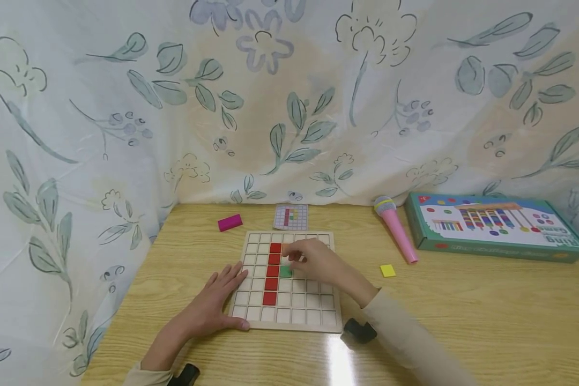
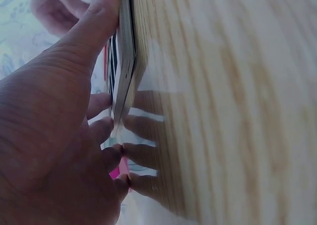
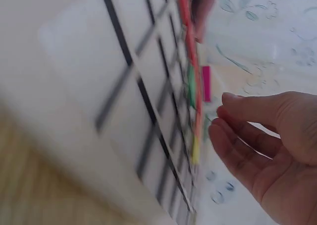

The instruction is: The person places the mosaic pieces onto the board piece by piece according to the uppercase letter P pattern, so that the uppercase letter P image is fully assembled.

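Observation:
A wooden grid board (image 1: 289,325) lies on the table. Down one of its columns runs a line of several red square tiles (image 1: 272,284), and beside them sits a green tile (image 1: 286,272). My left hand (image 1: 217,305) rests on the board's left edge, fingers spread and thumb at the near corner. Over the board's upper part is my right hand (image 1: 316,261), its fingers loosely bent and nothing visible between them in the right wrist view. Near its fingertips an orange-looking patch (image 1: 285,247) partly shows. A yellow tile (image 3: 196,150) stands out on the board in the right wrist view.
Behind the board lie a pattern card (image 1: 290,217) and a magenta block (image 1: 230,222). To the right are a loose yellow tile (image 1: 387,271), a pink toy microphone (image 1: 396,229) and a green game box (image 1: 497,228). A floral cloth (image 1: 289,107) hangs behind the table.

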### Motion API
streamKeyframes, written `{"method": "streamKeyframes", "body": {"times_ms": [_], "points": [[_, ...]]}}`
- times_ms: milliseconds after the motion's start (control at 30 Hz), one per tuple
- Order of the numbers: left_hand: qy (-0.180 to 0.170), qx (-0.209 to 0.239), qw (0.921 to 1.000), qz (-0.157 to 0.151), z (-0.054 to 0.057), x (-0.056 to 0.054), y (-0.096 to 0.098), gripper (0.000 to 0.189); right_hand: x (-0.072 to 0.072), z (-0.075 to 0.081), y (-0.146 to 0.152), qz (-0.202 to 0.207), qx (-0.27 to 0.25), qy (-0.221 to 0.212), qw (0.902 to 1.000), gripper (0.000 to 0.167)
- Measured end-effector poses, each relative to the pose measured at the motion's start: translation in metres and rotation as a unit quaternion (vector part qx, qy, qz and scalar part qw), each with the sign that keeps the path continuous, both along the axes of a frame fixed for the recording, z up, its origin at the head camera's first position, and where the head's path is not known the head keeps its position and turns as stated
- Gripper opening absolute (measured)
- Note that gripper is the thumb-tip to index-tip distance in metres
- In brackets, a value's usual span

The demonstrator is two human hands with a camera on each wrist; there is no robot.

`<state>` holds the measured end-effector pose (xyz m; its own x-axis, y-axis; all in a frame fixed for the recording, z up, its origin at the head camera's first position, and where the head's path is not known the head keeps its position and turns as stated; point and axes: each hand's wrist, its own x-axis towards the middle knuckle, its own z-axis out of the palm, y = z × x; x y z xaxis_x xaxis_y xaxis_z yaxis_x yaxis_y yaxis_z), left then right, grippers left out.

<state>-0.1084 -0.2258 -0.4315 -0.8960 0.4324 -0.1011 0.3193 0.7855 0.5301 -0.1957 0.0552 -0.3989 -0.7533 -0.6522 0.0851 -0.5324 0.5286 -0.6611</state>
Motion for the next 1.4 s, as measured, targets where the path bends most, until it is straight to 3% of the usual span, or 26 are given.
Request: {"method": "streamKeyframes", "body": {"times_ms": [233,467,633,800,933,1200,1400], "points": [[0.005,0.003,1.0,-0.001,-0.001,0.0,0.0,0.113,0.01,0.012,0.056,-0.029,-0.005,0.014,0.9995,0.021],[0.021,0.012,0.9997,-0.011,0.002,0.002,0.0,0.111,0.031,-0.003,0.121,-0.089,0.041,0.063,0.9932,0.018],[0.027,0.015,0.9994,-0.017,0.002,0.002,0.002,0.109,0.056,-0.009,0.149,-0.114,0.076,0.027,0.9902,0.021],[0.024,0.01,0.9996,-0.011,0.0,0.002,0.001,0.111,0.079,-0.012,0.153,-0.136,0.095,0.019,0.9859,0.025],[0.023,0.01,0.9997,-0.008,-0.001,0.002,0.001,0.111,0.088,-0.017,0.149,-0.134,0.079,0.027,0.9874,0.027],[0.017,0.011,0.9998,-0.007,-0.002,0.002,0.001,0.112,0.086,-0.02,0.139,-0.112,0.071,0.046,0.9901,0.03],[0.017,0.011,0.9998,-0.005,-0.003,0.002,0.0,0.112,0.083,-0.021,0.136,-0.064,0.016,0.015,0.9977,0.031]]}}
